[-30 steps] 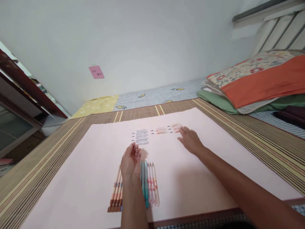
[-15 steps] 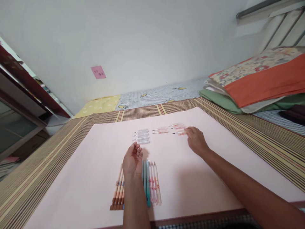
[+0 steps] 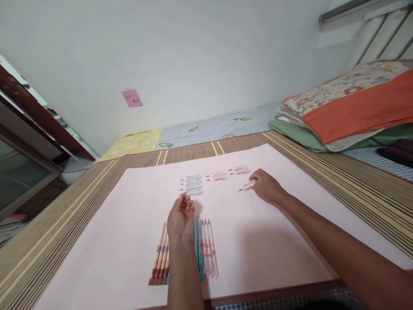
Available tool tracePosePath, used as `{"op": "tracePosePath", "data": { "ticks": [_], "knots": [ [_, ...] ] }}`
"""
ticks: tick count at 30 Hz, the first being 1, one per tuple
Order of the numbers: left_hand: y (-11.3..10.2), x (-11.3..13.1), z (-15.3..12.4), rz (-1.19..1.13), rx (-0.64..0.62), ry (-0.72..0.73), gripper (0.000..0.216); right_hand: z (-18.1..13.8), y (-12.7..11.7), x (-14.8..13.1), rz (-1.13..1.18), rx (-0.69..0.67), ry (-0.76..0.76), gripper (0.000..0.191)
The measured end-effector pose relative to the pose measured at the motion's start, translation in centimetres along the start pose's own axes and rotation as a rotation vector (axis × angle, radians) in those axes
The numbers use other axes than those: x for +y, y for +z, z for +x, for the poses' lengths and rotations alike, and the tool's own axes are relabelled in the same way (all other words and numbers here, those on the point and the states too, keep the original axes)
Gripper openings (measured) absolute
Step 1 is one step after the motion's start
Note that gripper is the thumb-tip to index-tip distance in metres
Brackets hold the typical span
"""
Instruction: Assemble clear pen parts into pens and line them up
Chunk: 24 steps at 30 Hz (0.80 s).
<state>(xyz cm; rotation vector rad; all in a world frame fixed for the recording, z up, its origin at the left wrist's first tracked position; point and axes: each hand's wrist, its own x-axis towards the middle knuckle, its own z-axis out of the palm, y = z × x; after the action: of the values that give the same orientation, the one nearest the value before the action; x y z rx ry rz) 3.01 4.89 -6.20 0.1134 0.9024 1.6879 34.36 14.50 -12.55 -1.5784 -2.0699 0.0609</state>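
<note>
My right hand [image 3: 267, 186] is closed on a short pen-like piece [image 3: 248, 186] with a pale body and a dark pointed tip, which slants down to the left just off its row. Pieces with reddish marks [image 3: 240, 170] lie above it, and a similar pair [image 3: 217, 176] sits to the left. My left hand [image 3: 181, 215] hovers palm up, fingers loosely curled and apart, fingertips at the lowest of several clear dark-tipped pieces [image 3: 193, 184]. Beneath my left forearm, partly hidden, are brown-ended pens [image 3: 158, 262], teal pens [image 3: 200, 249] and white pens with pink patterns [image 3: 209, 252].
Everything lies on a large pale pink sheet [image 3: 106, 241] over a striped mat [image 3: 41, 249]. Folded bedding with an orange and floral cover [image 3: 358, 107] is piled at the right. A pink note [image 3: 132, 98] is stuck to the wall behind.
My right hand has drawn the pen-like piece down and slightly right, away from the pieces above, and tilted it. The left hand has barely moved.
</note>
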Motion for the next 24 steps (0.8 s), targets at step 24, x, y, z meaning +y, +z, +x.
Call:
{"op": "tracePosePath", "data": {
  "ticks": [24],
  "knots": [
    [1.5, -3.2, -2.3, 0.207, -0.187, 0.005, 0.021, -6.7, -1.0, -7.3, 0.376, -0.151, 0.101, 0.014]
  ]
}}
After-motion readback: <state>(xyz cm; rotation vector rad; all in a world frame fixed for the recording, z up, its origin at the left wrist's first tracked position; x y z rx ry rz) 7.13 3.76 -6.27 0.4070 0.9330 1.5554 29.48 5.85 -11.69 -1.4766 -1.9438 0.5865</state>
